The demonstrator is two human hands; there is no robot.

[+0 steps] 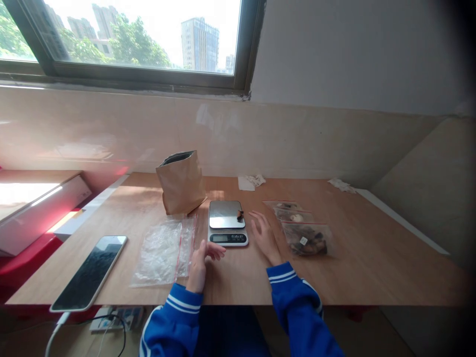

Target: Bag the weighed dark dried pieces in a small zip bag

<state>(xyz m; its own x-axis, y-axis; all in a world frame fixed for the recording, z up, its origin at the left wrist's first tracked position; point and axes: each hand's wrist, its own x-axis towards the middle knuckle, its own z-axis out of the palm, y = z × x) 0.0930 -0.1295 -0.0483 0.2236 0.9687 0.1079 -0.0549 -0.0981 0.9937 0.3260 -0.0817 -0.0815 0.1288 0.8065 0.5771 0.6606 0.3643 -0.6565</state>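
A small digital kitchen scale (227, 222) with a steel plate sits on the wooden table (372, 263); a tiny dark piece (240, 215) lies at the plate's right edge. My left hand (202, 264) rests in front of the scale, fingers loosely curled, holding nothing. My right hand (265, 237) hovers just right of the scale, fingers spread and empty. Empty clear zip bags (165, 250) lie left of my left hand. Filled zip bags (307, 239) with dark contents lie to the right of my right hand. An open brown paper pouch (181, 182) stands behind the scale.
A phone (90, 270) lies face up at the table's left front, with a cable hanging below. Crumpled white paper (253, 181) and another scrap (342, 185) lie near the tiled wall. A red and white surface (33, 208) adjoins the left side.
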